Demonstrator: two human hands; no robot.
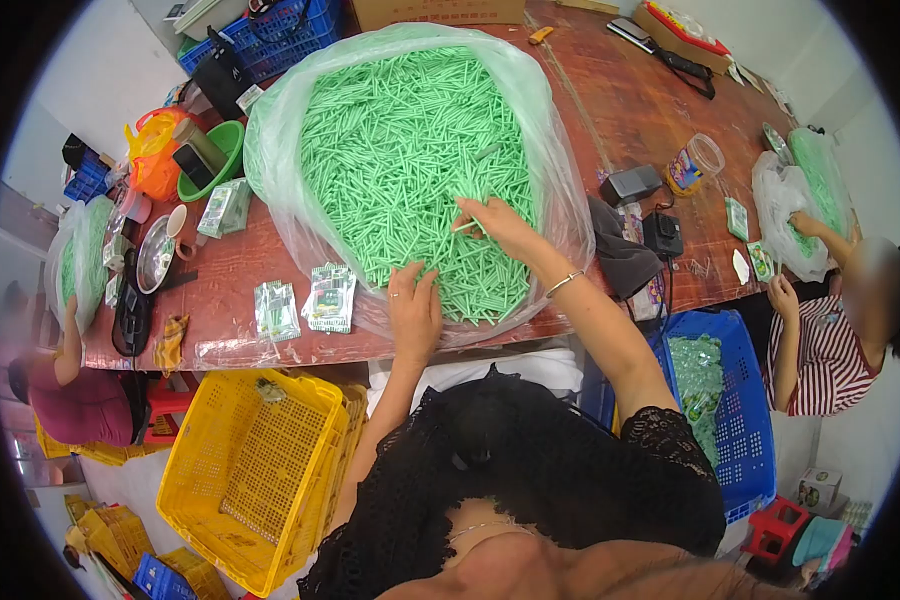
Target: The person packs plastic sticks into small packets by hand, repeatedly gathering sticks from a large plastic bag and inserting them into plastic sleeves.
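Observation:
A large clear plastic bag stands wide open in front of me, filled with a heap of short, thin green sticks. My right hand is in the heap, thumb and fingers closed on a few of the sticks. At the near edge of the bag, my left hand rests with its fingers apart against the sticks and seems to hold none. Just left of it, small printed packets lie on the red-brown table. What the packets contain is not clear.
An empty-looking yellow crate stands below the table at left, and a blue crate with green packets at right. Co-workers sit at both sides beside smaller bags. A dark cloth and a plastic jar lie right of my bag.

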